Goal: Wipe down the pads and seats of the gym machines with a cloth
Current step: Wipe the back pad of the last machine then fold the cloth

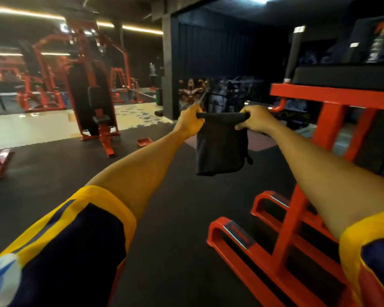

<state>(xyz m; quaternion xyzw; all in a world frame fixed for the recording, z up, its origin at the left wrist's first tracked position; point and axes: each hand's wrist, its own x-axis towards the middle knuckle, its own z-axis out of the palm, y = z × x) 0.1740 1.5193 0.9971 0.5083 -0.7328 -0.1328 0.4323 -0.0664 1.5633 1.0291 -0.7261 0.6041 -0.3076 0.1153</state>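
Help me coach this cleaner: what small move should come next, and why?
Probably swing the cloth right onto the black pad: left hand and right hand hold it folded in mid-air, touching nothing, and that pad on the red machine is nearest.

Pretty dim gym overall, light mostly from ceiling strip lights (129, 27) glaring top left and bouncing off the pale floor (42, 127). Everything's soft with motion blur, and wide-angle warp bends the edges.

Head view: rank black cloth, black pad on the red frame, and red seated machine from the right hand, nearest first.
1. black cloth: held in the right hand.
2. black pad: upper right, on the red frame.
3. red seated machine: far left, well beyond both.
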